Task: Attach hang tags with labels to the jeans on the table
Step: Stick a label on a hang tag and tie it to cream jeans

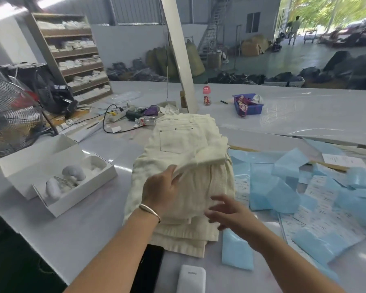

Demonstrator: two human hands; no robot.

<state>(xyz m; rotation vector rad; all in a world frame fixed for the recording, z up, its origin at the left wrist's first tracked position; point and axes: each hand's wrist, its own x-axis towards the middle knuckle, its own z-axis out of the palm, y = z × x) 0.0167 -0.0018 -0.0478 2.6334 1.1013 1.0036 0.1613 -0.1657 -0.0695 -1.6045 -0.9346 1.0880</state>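
Note:
A stack of cream jeans (184,187) lies on the white table in front of me. My left hand (163,191) grips the folded edge of the top pair (182,138) and lifts it, back pocket facing up. My right hand (226,210) hovers over the near right side of the stack with fingers spread, blurred and holding nothing. Light blue label sheets (279,187) and white printed tag sheets (317,210) lie scattered to the right of the jeans.
An opened white box (51,172) with small pale items stands at the left, a fan (9,119) behind it. A white power bank (191,280) and a black phone (150,269) lie near me. A slanted white post (182,56), a pink bottle (207,96) and a purple basket (248,104) are farther back.

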